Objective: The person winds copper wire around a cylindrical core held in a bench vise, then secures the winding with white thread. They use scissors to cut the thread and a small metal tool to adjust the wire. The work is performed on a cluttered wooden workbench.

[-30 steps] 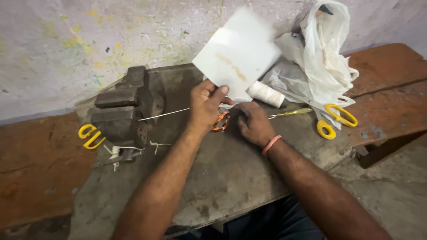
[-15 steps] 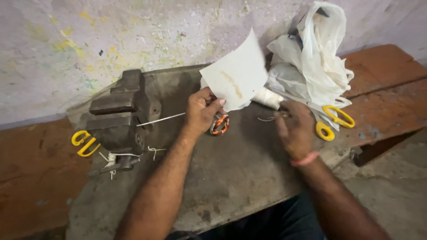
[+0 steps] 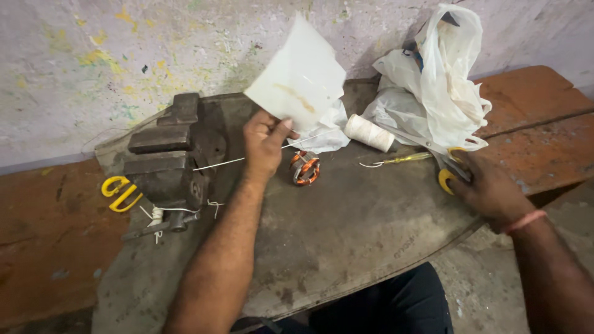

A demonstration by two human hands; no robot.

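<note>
Left hand, frame centre: pinching a white sheet upright by its lower edge. Right hand, right of frame: closed over yellow-handled scissors, apparently gripping them. Copper-wound coil, just right of the left hand, on the grey worktop. Bench vise, left. Thread spool, upper centre.

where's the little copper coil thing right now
In the head view the copper coil lies on the grey worktop near its middle, just right of the left hand holding the white sheet, and left of the white thread spool.
</note>
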